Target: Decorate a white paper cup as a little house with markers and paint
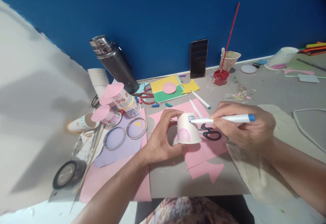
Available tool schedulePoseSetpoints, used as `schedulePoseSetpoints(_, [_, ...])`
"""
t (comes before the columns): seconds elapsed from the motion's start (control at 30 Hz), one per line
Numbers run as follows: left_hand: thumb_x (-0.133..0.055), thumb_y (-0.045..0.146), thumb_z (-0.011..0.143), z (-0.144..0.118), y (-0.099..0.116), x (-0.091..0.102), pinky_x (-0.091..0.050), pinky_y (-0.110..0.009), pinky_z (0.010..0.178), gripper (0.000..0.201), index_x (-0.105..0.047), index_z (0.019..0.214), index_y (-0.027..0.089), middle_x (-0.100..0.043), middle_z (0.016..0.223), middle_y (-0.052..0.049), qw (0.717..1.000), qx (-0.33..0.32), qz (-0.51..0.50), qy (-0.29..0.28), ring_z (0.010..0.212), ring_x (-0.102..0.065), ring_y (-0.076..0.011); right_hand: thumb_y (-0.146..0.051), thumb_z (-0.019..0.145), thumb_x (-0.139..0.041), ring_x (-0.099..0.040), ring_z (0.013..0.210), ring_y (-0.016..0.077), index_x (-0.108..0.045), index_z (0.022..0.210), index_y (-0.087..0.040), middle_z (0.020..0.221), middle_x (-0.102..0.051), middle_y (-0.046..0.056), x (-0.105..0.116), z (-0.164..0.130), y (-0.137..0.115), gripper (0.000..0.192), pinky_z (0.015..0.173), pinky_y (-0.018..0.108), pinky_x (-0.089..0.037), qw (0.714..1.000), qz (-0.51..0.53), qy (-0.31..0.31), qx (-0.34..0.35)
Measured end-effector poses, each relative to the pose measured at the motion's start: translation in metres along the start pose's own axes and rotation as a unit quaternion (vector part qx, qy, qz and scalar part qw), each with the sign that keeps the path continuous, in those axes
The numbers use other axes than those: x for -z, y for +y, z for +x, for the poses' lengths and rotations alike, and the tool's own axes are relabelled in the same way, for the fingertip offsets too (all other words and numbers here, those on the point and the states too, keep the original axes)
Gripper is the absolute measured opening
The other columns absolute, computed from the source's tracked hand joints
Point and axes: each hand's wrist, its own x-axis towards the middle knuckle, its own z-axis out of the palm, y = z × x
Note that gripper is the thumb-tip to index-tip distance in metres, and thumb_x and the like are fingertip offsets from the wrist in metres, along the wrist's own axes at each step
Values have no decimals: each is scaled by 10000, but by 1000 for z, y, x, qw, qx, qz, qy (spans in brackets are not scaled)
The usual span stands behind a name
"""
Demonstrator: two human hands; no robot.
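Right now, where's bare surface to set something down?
Free: grey board below the pink paper scraps, near the body; grey table right of the red paint pot. Crowded: left side, around decorated cups, tape rings, thermos.

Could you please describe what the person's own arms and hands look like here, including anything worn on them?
Both forearms are bare right up to the picture's lower edge, with no sleeves in view. The left hand and the right hand are bare too: no gloves, and no rings, watch or bracelet that I can make out. No markings show on either. A floral patterned garment appears at the bottom edge between the arms.
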Motion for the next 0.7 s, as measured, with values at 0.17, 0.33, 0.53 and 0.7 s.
schedulePoseSetpoints(0.17, [-791, 138, 706, 1, 1, -1, -524, -495, 1116, 763, -520, 1398, 311, -496, 1399, -91, 1000, 4, -8, 0, 1324, -542, -316, -78, 887, -662, -600, 554, 121, -722, 819, -210, 666, -694, -15, 2, 0, 0, 160, 504, 267, -451, 1000, 5, -4, 8])
schedulePoseSetpoints(0.33, [-811, 144, 706, 2, 3, -1, -515, -490, 1128, 760, -526, 1391, 310, -504, 1400, -92, 1000, 16, -25, 1, 1333, -542, -318, -88, 881, -661, -601, 547, 118, -727, 807, -213, 668, -696, -18, 2, -1, 2, 159, 500, 263, -452, 1000, 0, 1, 8])
schedulePoseSetpoints(0.53, [-785, 124, 699, 1, 1, -1, -512, -488, 1140, 755, -528, 1386, 299, -519, 1421, -100, 999, 25, -40, 8, 1343, -557, -320, -103, 865, -677, -583, 489, 125, -741, 789, -235, 615, -676, -38, 2, -4, 4, 165, 455, 278, -433, 1000, -6, 23, -19])
schedulePoseSetpoints(0.7, [-766, 99, 693, 2, 2, -1, -511, -484, 1139, 753, -533, 1381, 295, -529, 1413, -99, 999, 27, -42, 10, 1343, -562, -318, -88, 863, -686, -571, 485, 112, -733, 793, -226, 608, -667, -45, 0, -3, 3, 162, 461, 270, -426, 999, 9, 33, -24])
